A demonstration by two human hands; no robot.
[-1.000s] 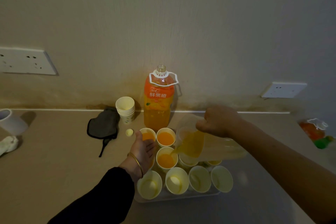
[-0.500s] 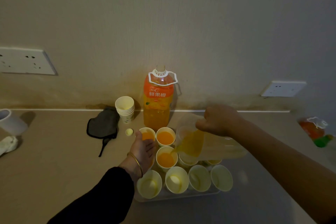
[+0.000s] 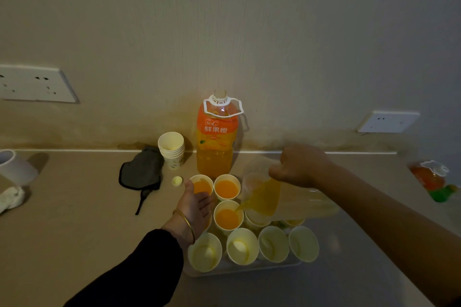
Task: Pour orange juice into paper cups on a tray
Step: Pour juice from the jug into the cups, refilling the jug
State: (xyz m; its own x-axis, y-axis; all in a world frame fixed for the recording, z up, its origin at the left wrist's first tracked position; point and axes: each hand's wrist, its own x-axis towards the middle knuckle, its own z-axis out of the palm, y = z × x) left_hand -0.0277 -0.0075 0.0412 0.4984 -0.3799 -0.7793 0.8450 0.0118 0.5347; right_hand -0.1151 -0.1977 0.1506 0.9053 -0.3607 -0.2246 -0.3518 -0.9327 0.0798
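Clear pitcher (image 3: 301,204) pours juice (image 3: 265,198) into cup (image 3: 227,205); front cups (image 3: 242,247) empty.

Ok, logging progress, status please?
Right hand grips tilted jug, pouring into middle-row cup. Left hand open beside filled cups. Front four cups empty. No obstruction.

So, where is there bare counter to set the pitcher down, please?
Bare: left of the tray, in front of the dark cloth; right of the tray, before the orange item. Crowded: the tray, and behind it by the juice bottle and cup stack.
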